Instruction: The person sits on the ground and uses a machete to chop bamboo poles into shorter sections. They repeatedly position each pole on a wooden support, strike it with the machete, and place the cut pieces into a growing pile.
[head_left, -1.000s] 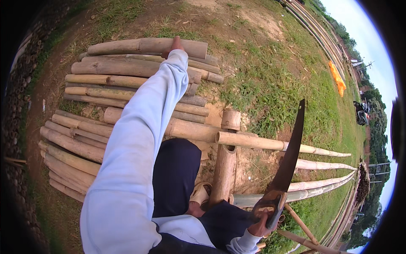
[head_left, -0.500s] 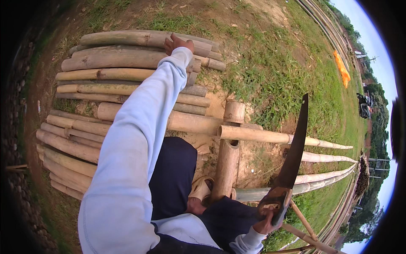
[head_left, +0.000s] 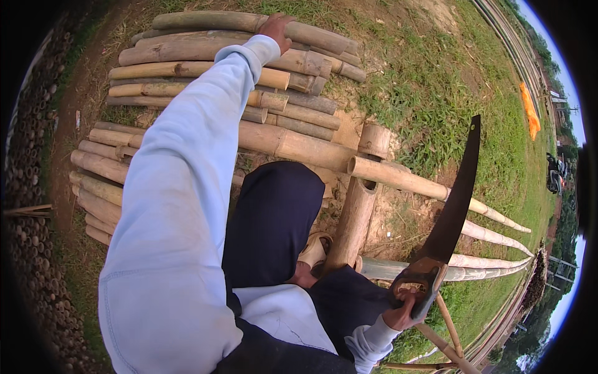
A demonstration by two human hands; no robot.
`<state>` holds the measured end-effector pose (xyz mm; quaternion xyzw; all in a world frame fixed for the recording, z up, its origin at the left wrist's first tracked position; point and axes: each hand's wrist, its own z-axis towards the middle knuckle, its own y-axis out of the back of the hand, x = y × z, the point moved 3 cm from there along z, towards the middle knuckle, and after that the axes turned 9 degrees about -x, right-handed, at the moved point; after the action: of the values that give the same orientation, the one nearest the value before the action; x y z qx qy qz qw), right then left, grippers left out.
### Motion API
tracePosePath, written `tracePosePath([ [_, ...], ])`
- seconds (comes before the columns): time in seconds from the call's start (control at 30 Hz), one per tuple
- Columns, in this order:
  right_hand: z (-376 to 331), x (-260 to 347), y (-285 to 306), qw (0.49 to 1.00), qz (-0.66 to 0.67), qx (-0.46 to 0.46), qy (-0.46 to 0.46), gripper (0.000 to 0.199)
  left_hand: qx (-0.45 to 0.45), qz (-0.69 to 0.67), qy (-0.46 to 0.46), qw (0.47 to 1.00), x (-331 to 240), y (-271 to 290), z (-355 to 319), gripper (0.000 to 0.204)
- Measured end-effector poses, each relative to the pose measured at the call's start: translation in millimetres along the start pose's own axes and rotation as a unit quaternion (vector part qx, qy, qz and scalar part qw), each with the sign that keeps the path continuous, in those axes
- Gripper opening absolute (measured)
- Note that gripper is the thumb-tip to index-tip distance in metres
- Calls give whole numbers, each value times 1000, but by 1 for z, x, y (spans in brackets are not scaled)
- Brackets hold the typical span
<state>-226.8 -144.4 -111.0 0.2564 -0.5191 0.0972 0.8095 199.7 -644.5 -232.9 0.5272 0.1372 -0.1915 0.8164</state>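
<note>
My left arm reaches far across to the upper pile. Its hand (head_left: 275, 32) is closed over the topmost cut bamboo pole (head_left: 316, 37), which lies on the stack; the fingertips are partly hidden behind it. Low on the right, my right hand (head_left: 400, 311) grips the handle of a handsaw (head_left: 460, 190), its dark blade pointing up and away. In front of my knees, a long bamboo pole (head_left: 411, 181) rests across a thick bamboo support (head_left: 352, 224) with a notch cut in it.
Other cut bamboo lengths (head_left: 99, 163) lie stacked at the left. Long poles (head_left: 483, 260) stretch to the right over grass. Beyond are an orange cloth (head_left: 531, 112), a parked motorbike (head_left: 556, 173) and, at the far left, a large bamboo pile (head_left: 31, 262).
My left hand has settled from raised fingers into a hold around the top pole. The view has shifted, so the stack sits higher and further right. The saw stays in my right hand.
</note>
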Motion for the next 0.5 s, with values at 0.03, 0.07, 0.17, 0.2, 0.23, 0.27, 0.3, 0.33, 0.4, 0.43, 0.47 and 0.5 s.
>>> tracePosePath([
  [0.03,-1,-1,0,1000,3,5,-6,9,-88,-4,-59,994,11,24,-14,61],
  [0.07,-3,0,1,1000,0,4,-7,10,-29,-79,0,996,12,44,-29,52],
  [0.17,-3,5,-3,1000,14,18,-11,13,44,-82,77,993,42,92,-70,30],
  [0.2,-4,8,-3,1000,15,16,-10,13,75,-53,126,988,41,103,-86,28],
  [0.23,-4,10,-5,1000,24,18,-7,13,98,-19,175,980,41,122,-101,27],
  [0.27,-4,9,-4,999,32,19,-13,13,114,22,161,980,45,127,-119,30],
  [0.3,-5,6,-3,999,40,20,-18,12,130,61,148,978,51,125,-142,34],
  [0.33,-6,5,-1,998,47,22,-26,11,126,75,73,987,51,121,-169,33],
  [0.4,-9,3,3,999,41,20,-13,11,173,67,3,983,44,110,-219,31],
  [0.43,-10,3,6,999,38,18,-7,11,223,42,10,974,35,100,-240,29],
  [0.47,-11,3,9,999,40,24,-3,10,201,3,9,979,32,88,-259,27],
  [0.5,-12,4,9,998,56,24,-23,10,180,-39,4,983,27,80,-271,26],
])
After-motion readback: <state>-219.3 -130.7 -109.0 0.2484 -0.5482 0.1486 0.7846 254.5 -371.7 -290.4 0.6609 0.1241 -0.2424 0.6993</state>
